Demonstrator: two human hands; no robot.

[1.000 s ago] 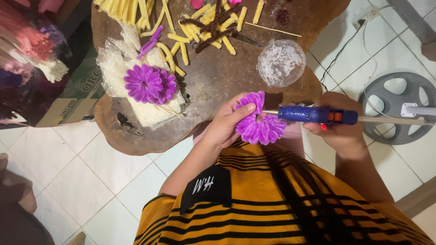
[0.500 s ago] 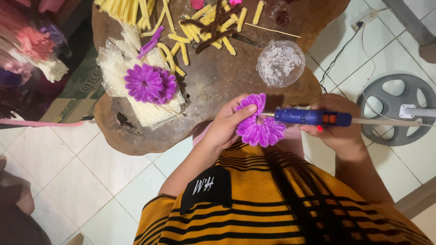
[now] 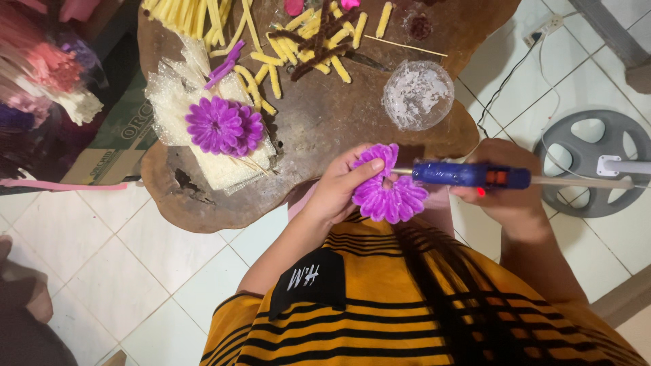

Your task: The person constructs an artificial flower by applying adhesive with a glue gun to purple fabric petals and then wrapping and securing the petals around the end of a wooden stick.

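Observation:
My left hand (image 3: 337,192) holds a purple pipe-cleaner flower (image 3: 386,192) just off the near edge of a round brown wooden table (image 3: 325,122). My right hand (image 3: 503,196) grips a blue glue gun (image 3: 468,175), held level, its nozzle at the flower's upper right side. Two finished purple flowers (image 3: 224,126) lie on clear plastic sheets (image 3: 169,102) at the table's left. Yellow pipe-cleaner pieces (image 3: 271,41) and a few dark brown ones (image 3: 319,41) are strewn along the far side.
A clear round plastic lid (image 3: 418,95) rests on the table near the gun. A grey fan base (image 3: 590,159) stands on the white tile floor at right, with a black cord (image 3: 508,81) running to a plug. Bundles of coloured pipe cleaners (image 3: 47,74) and a cardboard box (image 3: 115,142) sit at left.
The glue gun has slid a little left and its nozzle is now against the flower. My left hand has barely moved.

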